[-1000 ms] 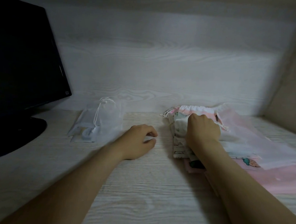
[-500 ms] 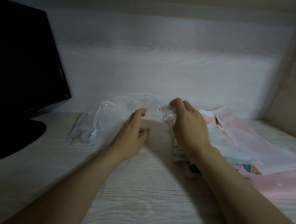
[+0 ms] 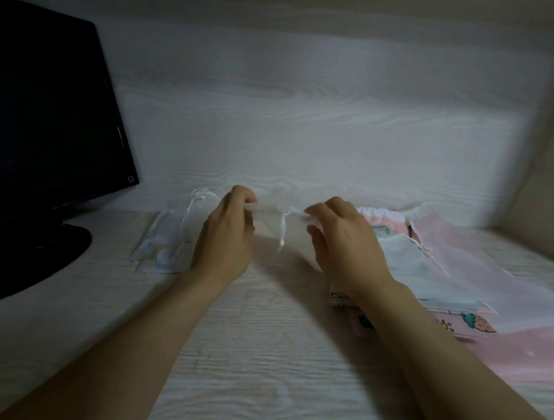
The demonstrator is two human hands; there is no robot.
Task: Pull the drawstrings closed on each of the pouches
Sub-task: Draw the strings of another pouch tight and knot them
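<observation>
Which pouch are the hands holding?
The sheer white pouch held between the left hand and right hand; the cinched pouch and the stacked pouches lie on the desk.

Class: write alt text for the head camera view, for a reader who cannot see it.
The left hand and right hand hold a sheer white pouch by its top edge above a pale desk, its drawstring dangling between them. A closed pouch lies left near a dark monitor; a pile of pouches lies right.
</observation>
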